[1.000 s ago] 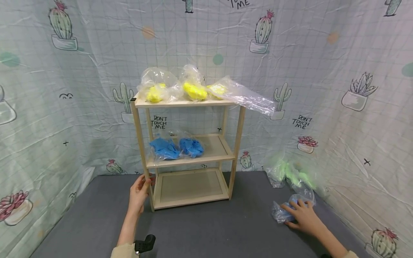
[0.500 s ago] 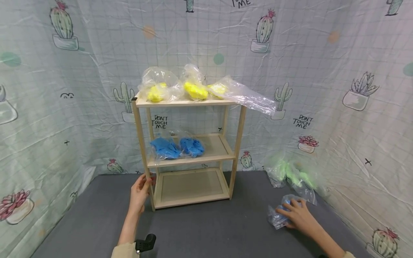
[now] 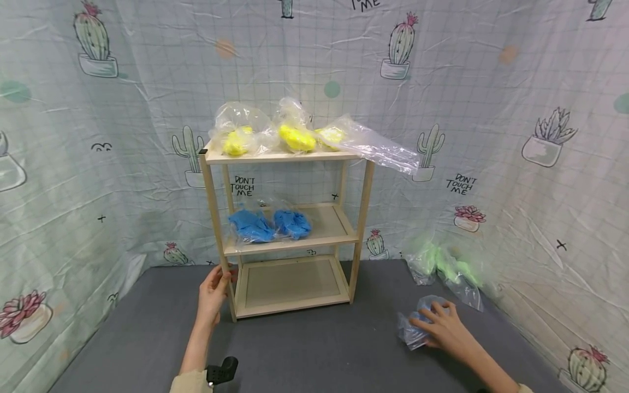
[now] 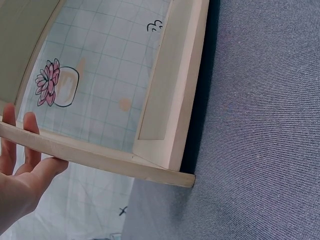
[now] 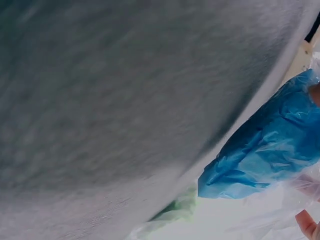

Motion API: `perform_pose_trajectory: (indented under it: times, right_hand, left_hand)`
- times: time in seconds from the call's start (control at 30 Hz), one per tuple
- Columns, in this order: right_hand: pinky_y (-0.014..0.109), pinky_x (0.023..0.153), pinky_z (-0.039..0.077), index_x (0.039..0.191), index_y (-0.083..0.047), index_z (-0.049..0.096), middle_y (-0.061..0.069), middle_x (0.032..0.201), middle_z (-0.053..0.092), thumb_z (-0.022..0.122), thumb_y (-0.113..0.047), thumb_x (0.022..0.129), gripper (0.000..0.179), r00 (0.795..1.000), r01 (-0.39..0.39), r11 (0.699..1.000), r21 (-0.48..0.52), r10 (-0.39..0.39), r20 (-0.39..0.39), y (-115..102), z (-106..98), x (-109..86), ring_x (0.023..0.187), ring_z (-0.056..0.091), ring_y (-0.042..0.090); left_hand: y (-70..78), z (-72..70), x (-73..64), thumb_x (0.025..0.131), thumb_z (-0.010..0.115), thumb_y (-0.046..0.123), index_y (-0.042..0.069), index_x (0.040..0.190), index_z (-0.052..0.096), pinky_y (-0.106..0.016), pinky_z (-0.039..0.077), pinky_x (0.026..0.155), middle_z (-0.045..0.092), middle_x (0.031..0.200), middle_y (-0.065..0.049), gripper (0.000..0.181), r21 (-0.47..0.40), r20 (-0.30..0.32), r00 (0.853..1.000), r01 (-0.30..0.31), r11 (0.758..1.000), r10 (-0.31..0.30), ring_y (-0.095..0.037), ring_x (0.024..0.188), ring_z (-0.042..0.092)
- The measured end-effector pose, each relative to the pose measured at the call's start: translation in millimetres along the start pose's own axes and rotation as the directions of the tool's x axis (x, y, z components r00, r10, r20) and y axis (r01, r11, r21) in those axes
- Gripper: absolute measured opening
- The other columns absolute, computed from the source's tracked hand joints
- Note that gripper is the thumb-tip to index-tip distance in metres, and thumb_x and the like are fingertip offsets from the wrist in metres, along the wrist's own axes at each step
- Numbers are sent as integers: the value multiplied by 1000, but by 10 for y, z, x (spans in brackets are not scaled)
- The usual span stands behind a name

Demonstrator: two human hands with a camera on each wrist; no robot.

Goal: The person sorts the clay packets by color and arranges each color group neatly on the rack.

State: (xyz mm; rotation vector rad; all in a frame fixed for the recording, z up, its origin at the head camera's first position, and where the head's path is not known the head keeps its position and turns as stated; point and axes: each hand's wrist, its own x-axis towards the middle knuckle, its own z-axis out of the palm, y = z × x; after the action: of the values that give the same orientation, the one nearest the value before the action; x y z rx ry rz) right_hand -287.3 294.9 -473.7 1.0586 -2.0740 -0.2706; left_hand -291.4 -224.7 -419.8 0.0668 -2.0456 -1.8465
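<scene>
A three-tier wooden shelf (image 3: 290,246) stands on the grey table. My left hand (image 3: 212,297) grips its front left post (image 4: 105,162) low down, fingers round one side and thumb on the other. On the right, my right hand (image 3: 448,330) holds a clear plastic bag with something crumpled and blue (image 5: 270,145) inside, low over the table; whether it touches the cloth I cannot tell. Two bagged blue bundles (image 3: 251,226) sit side by side on the middle tier. Along the top tier lie three bags with yellow bundles (image 3: 297,138), the rightmost bag's tail hanging past the edge.
Several clear bags with pale green bundles (image 3: 444,265) lie at the back right, against the wall. A cactus-print curtain (image 3: 147,109) encloses the table (image 3: 314,355) at the back and both sides. The lowest shelf board (image 3: 292,283) sits just above the table.
My right hand has moved left with the blue-filled bag, away from the green bags. The left hand stays on the shelf post, and the shelf has not moved.
</scene>
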Motion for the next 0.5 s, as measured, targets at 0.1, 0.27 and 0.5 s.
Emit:
perform_pose_trajectory:
  times: [0.1,0.27,0.5]
  right_hand:
    - [47,69,31,103,-30,60,-1,92,56,68,-46,50,55,1000,5,1000,8,-4,-18,-37,-28,68,83,46,23]
    - [47,72,31,104,-30,59,0,95,57,73,-45,47,61,999,17,1000,15,-16,-46,-100,-111,245,83,47,23]
    - [47,73,31,109,-29,57,0,100,57,81,-44,42,73,997,26,1000,7,-26,-67,-176,-281,585,86,48,23]
  left_hand:
    - [1,2,-3,93,45,33,9,123,48,-30,37,65,58,82,23,38,6,3,1000,0,1000,0,-2,83,53]
    - [7,3,-4,93,45,33,10,123,48,-29,37,66,58,83,24,37,-4,5,1000,3,1000,-3,-2,85,55]
    - [13,3,-5,94,45,33,11,123,48,-29,38,67,58,85,24,37,-5,10,1000,10,1000,-10,-1,85,55]
